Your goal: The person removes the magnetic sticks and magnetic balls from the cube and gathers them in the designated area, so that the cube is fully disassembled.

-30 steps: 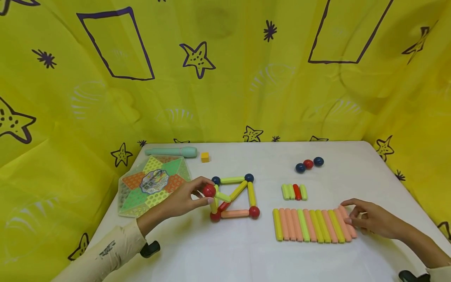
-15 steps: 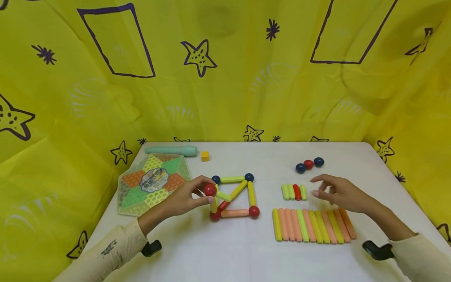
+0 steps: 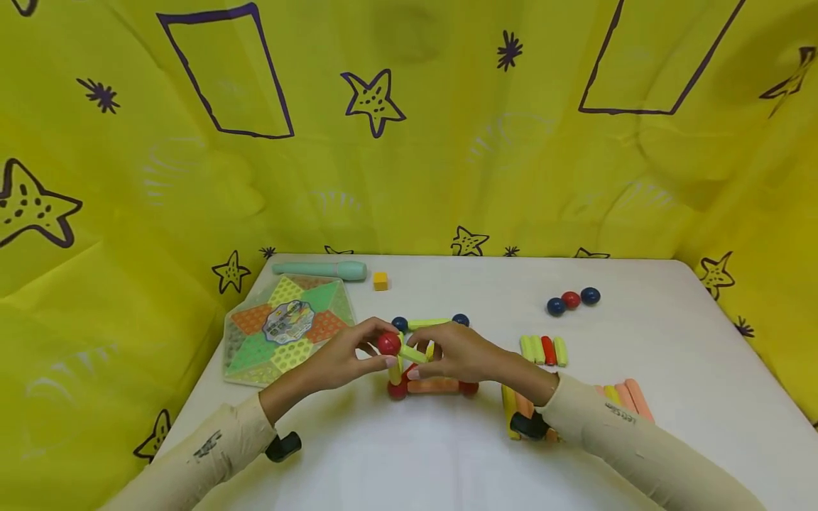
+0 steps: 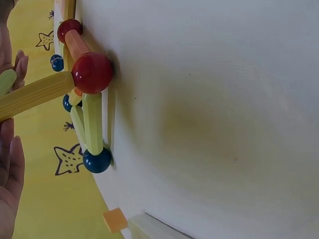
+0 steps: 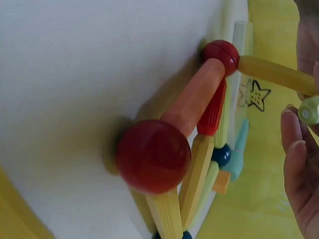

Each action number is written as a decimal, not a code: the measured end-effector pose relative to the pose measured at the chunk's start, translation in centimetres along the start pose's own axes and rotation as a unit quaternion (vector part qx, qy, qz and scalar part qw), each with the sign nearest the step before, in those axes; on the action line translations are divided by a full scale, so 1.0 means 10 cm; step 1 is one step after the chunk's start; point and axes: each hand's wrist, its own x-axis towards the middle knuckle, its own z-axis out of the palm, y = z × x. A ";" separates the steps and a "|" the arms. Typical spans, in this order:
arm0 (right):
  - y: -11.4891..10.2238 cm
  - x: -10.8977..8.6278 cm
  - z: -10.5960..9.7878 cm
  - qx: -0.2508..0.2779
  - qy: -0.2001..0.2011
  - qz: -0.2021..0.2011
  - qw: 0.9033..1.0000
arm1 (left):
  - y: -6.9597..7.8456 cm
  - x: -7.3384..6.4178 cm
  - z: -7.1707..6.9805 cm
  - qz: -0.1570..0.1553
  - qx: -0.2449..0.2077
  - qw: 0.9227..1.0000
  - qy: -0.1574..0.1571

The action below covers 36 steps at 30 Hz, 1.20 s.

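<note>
My left hand (image 3: pixel 348 358) grips a red ball (image 3: pixel 389 343) between thumb and fingers, atop an upright yellow stick (image 4: pixel 37 94) that rises from a lower red ball (image 4: pixel 93 72). A light green stick (image 3: pixel 412 354) juts right from the held ball. My right hand (image 3: pixel 463 353) has its finger and thumb on either side of this stick, seemingly not pinching it; the stick's free end shows in the right wrist view. Both hands work over a flat frame of sticks and balls, with a salmon stick (image 3: pixel 434 385) along its front. The right hand hides part of the frame.
A row of longer sticks (image 3: pixel 633 401) lies at right, partly behind the right forearm. Beyond it are short sticks (image 3: pixel 548 350) and three balls (image 3: pixel 571 299). Back left hold a hexagonal game board (image 3: pixel 289 323), a teal baton-shaped object (image 3: pixel 319 270) and an orange cube (image 3: pixel 380 281).
My right hand has left the row of long sticks and moved left across the table to the light green stick. The left hand keeps its grip on the red ball.
</note>
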 end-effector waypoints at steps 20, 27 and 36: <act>0.16 -0.21 -0.21 0.050 0.036 -0.002 0.998 | 0.04 0.04 0.02 0.006 0.009 1.000 -0.014; 0.35 -0.47 -0.37 0.099 0.001 0.036 0.994 | 0.06 0.02 0.03 0.003 0.005 1.000 -0.008; 0.72 -0.92 -0.55 0.090 0.023 0.136 0.986 | 0.06 0.00 0.03 0.000 0.004 1.000 -0.004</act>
